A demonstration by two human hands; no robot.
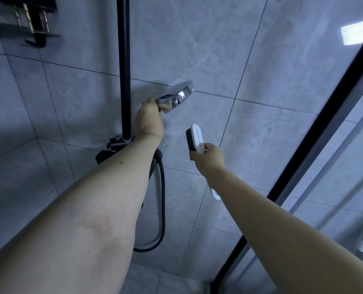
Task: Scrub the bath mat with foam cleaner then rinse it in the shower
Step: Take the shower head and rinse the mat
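- Our left hand [149, 118] gripped the shower head [177, 95] beside the black riser pipe [124, 66], its long axis pointing up-right.
- Our right hand [209, 155] held the scrub brush [195, 137], bristles facing left.
- The bath mat was out of view, so we could not judge which hand was nearer.

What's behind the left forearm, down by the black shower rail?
Behind the left forearm show the rail, its bracket and the looping black hose. The hose's upper connection is covered.
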